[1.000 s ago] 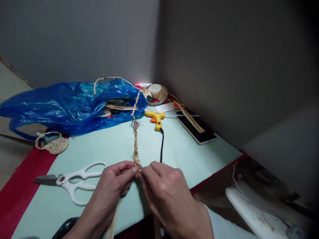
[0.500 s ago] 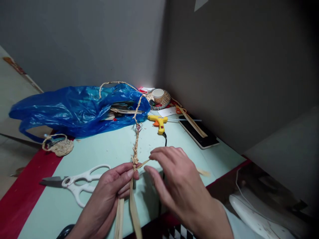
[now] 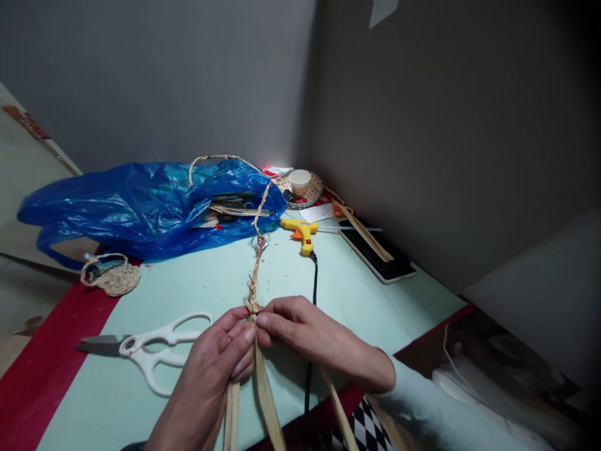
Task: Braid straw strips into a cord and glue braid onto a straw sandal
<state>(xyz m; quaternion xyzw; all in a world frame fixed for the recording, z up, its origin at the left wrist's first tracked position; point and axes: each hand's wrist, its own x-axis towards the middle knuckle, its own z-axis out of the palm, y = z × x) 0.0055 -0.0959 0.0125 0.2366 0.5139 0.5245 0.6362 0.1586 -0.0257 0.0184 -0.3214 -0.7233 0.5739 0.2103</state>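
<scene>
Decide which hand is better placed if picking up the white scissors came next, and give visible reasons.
Probably the left hand: the scissors' handles lie beside it. The right hand would have to cross it. Both appear busy pinching the braid.

The table (image 3: 352, 288) has a pale green cover edged with red. On it lie a blue plastic bag (image 3: 117, 203) at the back left, a small straw weave (image 3: 117, 279) in front, white-handled scissors (image 3: 138, 344) nearer, a yellow glue gun (image 3: 307, 237) mid-table, a flat black-topped device (image 3: 397, 266) at the right, and white paper (image 3: 317, 213) beside a round woven tray (image 3: 316, 191) behind.
</scene>
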